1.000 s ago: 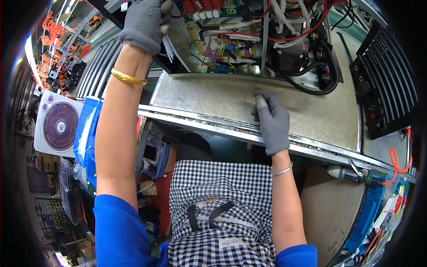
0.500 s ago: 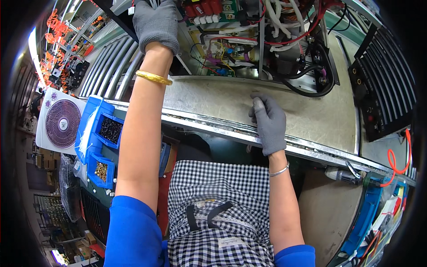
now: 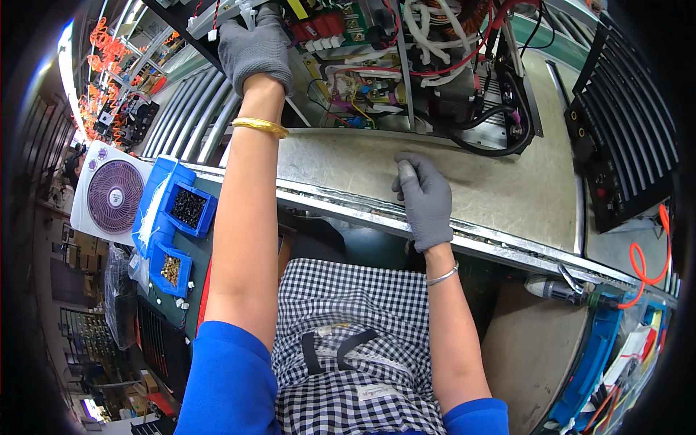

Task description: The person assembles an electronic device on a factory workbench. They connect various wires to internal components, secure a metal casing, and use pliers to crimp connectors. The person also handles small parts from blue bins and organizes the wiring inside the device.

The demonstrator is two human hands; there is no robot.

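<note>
My left hand, in a grey knit glove, reaches to the left side of an open metal chassis at the top of the view. Its fingers are bent among white plugs; what they grip is partly hidden. Inside the chassis are circuit boards, red components, thick white wires and a black cable looping out in front. My right hand, gloved the same way, hovers at or rests on the bench's front edge, below the chassis. Its fingers are curled in, with nothing visible in them.
Left of me are a white fan and blue bins holding black and brass-coloured small parts. A black finned panel stands on the right of the metal bench. A power tool and orange hose are at lower right.
The view has shifted slightly, so the chassis sits a little higher and further left. My left hand remains at the chassis's left side; my right hand stays curled near the bench edge.
</note>
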